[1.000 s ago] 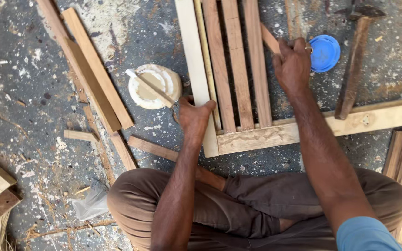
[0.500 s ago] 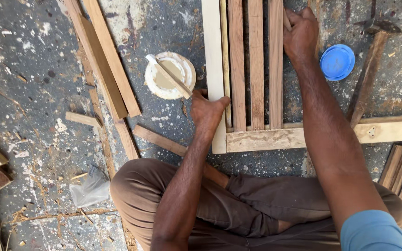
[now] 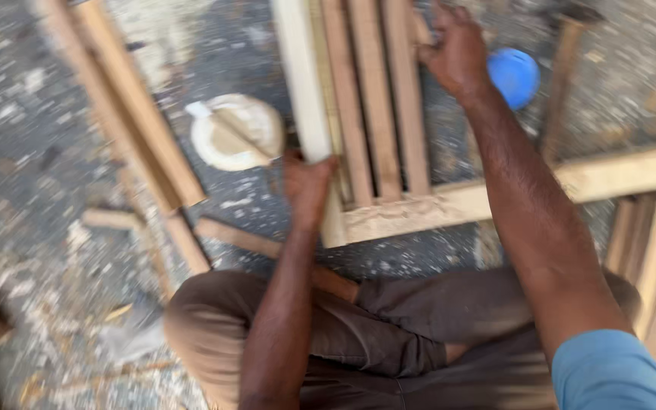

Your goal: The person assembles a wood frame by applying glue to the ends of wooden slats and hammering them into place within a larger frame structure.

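Two hands work one slatted wooden frame lying on the floor, its slats running away from the person. Left hand clenches the pale side rail at the frame's near corner; right hand grips a slat's far end.

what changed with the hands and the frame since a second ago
The right hand slid farther up the slats, away from the person. The left hand stayed gripping the pale side rail near the frame's corner. The glue dish and blue lid lie as before.
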